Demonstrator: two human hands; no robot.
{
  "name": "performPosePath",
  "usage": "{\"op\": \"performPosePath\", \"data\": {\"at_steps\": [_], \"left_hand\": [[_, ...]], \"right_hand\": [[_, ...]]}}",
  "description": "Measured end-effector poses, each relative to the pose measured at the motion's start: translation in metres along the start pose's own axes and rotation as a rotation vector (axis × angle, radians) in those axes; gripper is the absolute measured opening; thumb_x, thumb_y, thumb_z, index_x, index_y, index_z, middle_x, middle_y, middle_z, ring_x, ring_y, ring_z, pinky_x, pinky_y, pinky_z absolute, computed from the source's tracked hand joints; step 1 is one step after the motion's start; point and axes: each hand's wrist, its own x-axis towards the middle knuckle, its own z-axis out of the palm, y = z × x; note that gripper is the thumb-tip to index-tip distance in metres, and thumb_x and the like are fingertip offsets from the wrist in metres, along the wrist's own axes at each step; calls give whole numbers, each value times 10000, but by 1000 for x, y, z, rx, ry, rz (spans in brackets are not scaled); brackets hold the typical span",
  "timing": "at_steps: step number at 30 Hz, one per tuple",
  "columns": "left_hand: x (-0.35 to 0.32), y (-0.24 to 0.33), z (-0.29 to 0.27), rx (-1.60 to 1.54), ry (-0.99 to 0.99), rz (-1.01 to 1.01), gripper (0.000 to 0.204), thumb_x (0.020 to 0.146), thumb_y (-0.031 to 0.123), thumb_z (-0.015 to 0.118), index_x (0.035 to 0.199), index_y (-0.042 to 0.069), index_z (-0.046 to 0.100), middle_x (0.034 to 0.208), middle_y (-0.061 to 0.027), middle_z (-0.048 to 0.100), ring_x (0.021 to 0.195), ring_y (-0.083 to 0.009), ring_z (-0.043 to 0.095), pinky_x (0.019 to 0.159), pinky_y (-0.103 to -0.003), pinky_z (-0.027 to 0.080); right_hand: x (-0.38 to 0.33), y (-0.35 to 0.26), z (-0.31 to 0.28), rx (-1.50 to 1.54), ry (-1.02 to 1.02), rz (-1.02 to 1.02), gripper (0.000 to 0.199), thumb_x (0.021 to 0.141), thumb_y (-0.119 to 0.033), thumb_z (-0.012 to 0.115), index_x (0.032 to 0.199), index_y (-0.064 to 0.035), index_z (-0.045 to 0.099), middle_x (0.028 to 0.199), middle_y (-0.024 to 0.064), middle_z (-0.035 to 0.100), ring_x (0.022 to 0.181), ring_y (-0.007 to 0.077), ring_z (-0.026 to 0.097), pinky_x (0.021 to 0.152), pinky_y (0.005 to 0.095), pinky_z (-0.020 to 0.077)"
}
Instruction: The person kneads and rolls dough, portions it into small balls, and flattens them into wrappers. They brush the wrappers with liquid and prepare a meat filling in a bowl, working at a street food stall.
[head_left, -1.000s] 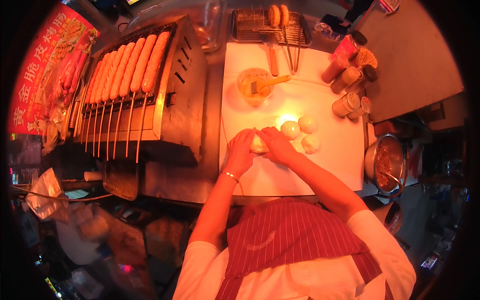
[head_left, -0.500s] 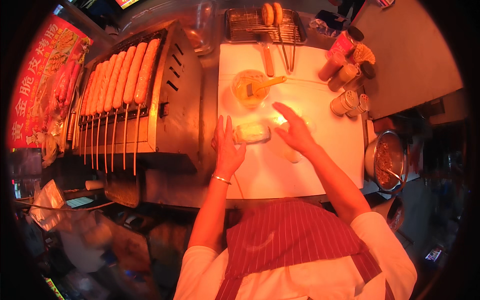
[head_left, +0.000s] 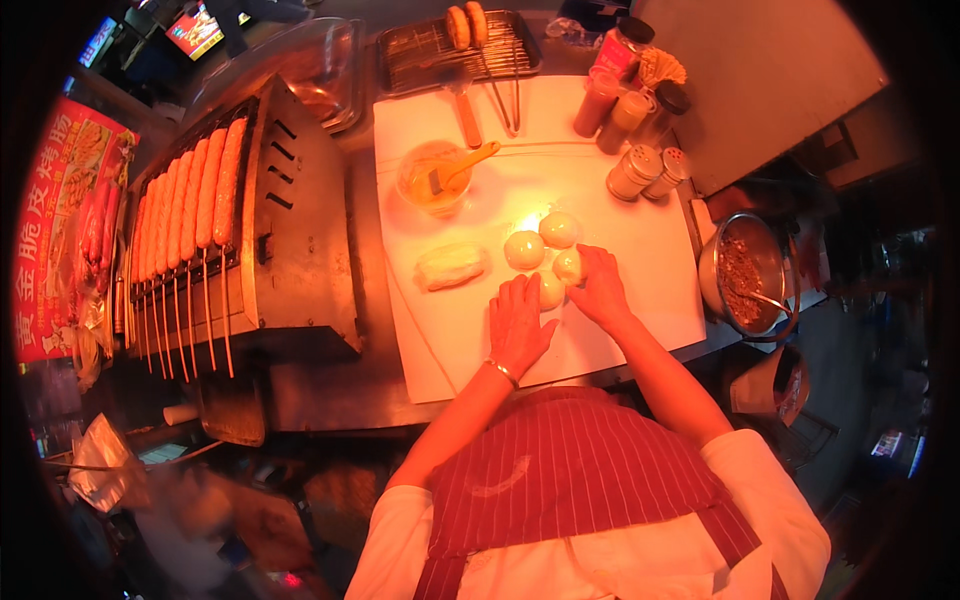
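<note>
Several round pale dough balls (head_left: 541, 250) sit clustered on the white cutting board (head_left: 620, 230). My left hand (head_left: 520, 325) lies flat at the near side of the cluster, fingers touching one ball (head_left: 551, 290). My right hand (head_left: 598, 285) cups the right side of the cluster against another ball (head_left: 569, 265). A flattened oblong dough piece (head_left: 451, 265) lies apart to the left of both hands. A small bowl of yellow liquid with a brush (head_left: 436, 177) stands farther back on the board.
A roller grill (head_left: 250, 240) loaded with sausages (head_left: 190, 205) fills the left. Shaker bottles and jars (head_left: 640, 130) stand at the board's back right, a wire rack (head_left: 450, 50) with tongs behind. A metal pot with dark filling (head_left: 745, 275) sits at right.
Both hands moved right, from the oblong dough piece to the cluster of dough balls. The oblong piece now lies alone on the board.
</note>
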Motion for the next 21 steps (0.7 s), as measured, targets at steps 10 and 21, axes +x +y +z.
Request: {"op": "performPosePath", "data": {"at_steps": [10, 21], "left_hand": [[19, -1, 22, -155, 105, -23, 405, 715, 79, 724, 1084, 37, 563, 1055, -132, 518, 992, -338, 530, 840, -430, 459], [1, -19, 16, -52, 177, 11, 624, 704, 24, 700, 1288, 13, 480, 1203, -212, 504, 1163, -384, 478, 987, -435, 424]], "right_hand": [[-8, 1, -21, 54, -142, 61, 503, 713, -175, 730, 1160, -40, 542, 1188, 186, 546, 1132, 377, 517, 915, 451, 462], [3, -31, -5, -123, -133, 153, 437, 752, -179, 737, 1117, -43, 538, 1163, 147, 514, 1130, 346, 502, 913, 427, 481]]}}
